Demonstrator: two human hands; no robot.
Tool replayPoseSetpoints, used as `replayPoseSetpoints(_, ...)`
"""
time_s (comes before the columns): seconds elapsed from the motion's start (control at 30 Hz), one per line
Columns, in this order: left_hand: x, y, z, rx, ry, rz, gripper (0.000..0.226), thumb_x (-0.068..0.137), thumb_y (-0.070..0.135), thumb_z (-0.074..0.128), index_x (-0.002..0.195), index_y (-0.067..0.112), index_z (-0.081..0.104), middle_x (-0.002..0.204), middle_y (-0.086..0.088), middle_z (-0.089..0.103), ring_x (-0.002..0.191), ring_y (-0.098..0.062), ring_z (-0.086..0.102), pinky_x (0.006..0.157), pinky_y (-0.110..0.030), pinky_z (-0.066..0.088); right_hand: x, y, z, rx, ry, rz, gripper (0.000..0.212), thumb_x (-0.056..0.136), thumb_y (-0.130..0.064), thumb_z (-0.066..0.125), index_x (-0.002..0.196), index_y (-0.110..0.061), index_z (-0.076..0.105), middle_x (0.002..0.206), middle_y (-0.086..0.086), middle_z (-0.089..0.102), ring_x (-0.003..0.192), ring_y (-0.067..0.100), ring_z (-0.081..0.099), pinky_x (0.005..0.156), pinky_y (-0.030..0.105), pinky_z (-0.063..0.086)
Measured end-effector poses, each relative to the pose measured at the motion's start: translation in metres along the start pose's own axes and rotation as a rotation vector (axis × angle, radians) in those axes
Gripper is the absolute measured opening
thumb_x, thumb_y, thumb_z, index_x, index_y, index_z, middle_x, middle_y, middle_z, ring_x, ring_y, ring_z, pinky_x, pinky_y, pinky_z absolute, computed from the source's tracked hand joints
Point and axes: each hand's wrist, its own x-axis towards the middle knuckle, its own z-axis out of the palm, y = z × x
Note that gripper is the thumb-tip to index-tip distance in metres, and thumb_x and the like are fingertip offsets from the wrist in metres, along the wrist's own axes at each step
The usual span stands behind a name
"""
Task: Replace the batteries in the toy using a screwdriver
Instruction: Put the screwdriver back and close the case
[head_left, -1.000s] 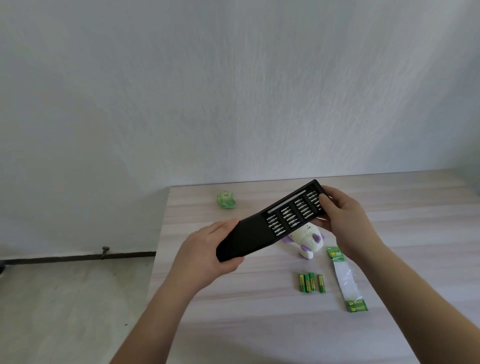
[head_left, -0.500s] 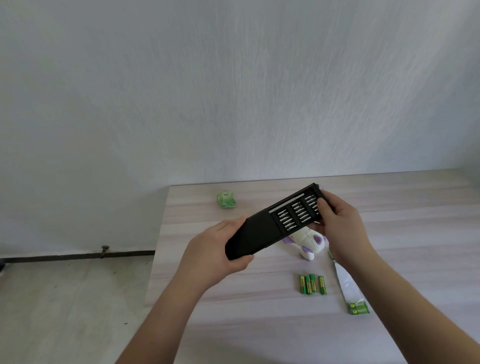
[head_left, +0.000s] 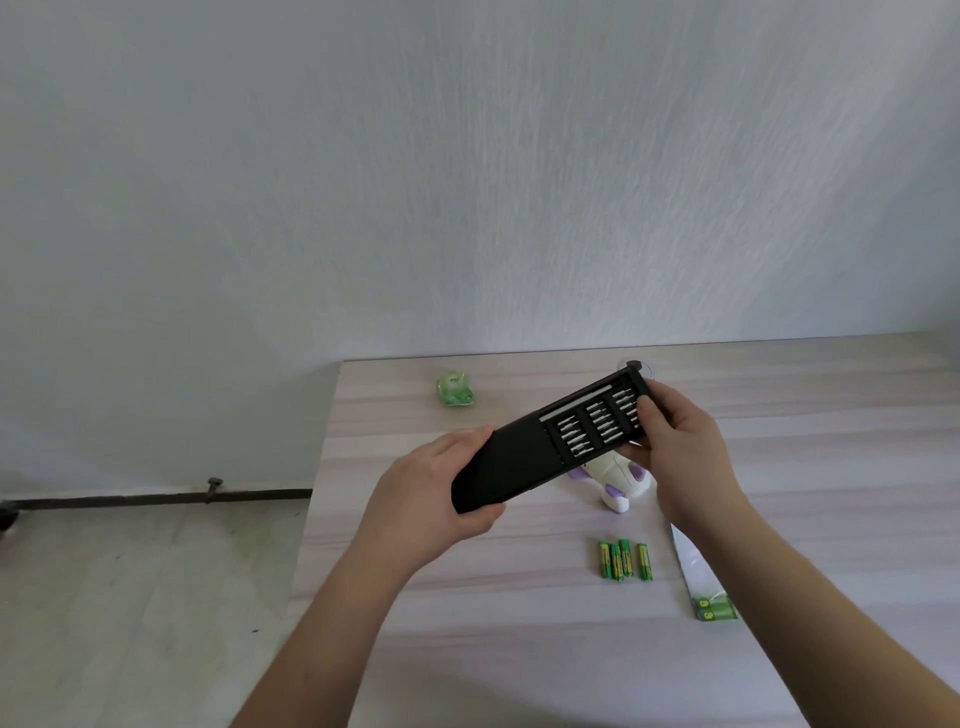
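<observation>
We hold the screwdriver kit (head_left: 550, 447), a long, flat, matte black plastic case, in the air above the table (head_left: 779, 447), tilted so that its far-right end sits higher than its near-left end. Our left hand (head_left: 431, 499) grasps the smooth outer sleeve at the near-left end, thumb below and fingers wrapped over the upper edge. Our right hand (head_left: 680, 441) grips the far-right end of the inner tray, which is drawn partly out of the sleeve; the thumb lies across the exposed face. That face shows rows of small, shiny metal bits seated in slots, with a slim silver rod along the upper edge. The toy (head_left: 615, 483), a rounded white plastic body with purple patches, lies on the table directly beneath the case and is partly hidden by it and by our right hand. Nearer to us, four green and yellow cylindrical batteries (head_left: 623, 560) lie side by side on the pale, wood-grain tabletop. To their right lies a long, clear battery wrapper (head_left: 698, 582) with a green printed end, partly covered by our right forearm. A small, glossy green rounded object (head_left: 455, 388) sits at the far left of the table.
</observation>
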Motion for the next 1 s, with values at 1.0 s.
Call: replayPoseSetpoints(1.0, -0.012, -0.004, 0.002, 0.053, 0.008, 0.005, 0.079, 0.074, 0.041, 0.076, 0.145, 0.031, 0.043, 0.135, 0.016, 0.054, 0.113, -0.011, 0.057, 0.093, -0.031, 0.048, -0.001, 0.000, -0.008, 0.035, 0.015, -0.010, 0.034, 0.101, -0.010, 0.040, 0.097, -0.029, 0.069, 0.100, 0.008, 0.071, 0.086, 0.019, 0.071, 0.067, 0.025, 0.058)
